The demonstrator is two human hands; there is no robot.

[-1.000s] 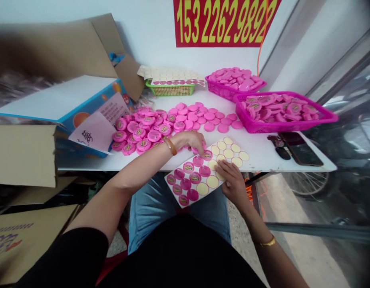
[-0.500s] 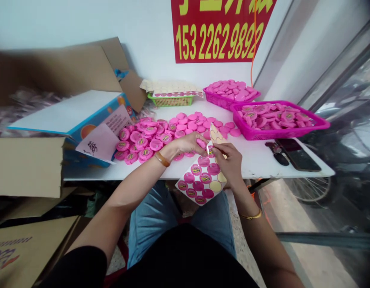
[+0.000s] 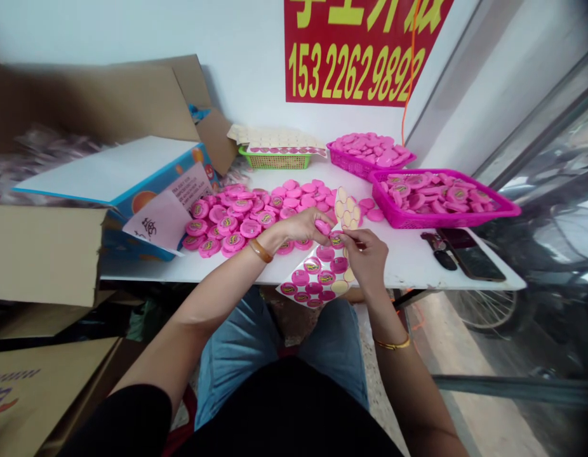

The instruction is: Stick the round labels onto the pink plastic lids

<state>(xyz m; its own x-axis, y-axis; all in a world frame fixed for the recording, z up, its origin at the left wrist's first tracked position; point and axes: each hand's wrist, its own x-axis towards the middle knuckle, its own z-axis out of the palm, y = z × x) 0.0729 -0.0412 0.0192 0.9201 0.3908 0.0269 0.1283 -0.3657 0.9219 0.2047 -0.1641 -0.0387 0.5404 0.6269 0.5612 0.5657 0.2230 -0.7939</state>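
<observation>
My left hand is closed, with a pink round case between its fingers. Just below that case, a sheet of round pink stickers hangs past the table's front edge; its upper part bends back and shows bare cream circles. The thumb and forefinger of my right hand pinch the edge of a round pink sticker at the fold of the sheet. Whether that sticker is fully off its backing, I cannot tell. Beside my left hand lies a spread of pink round cases, several with labels on top.
Two magenta baskets of pink cases stand at the right, near a phone and keys. Behind the pile, a green basket carries more sticker sheets. Cardboard boxes crowd the left side.
The sticker at my right fingertips shows more of its face now. The sheet's lower end has risen a little. The camera view has shifted slightly.
</observation>
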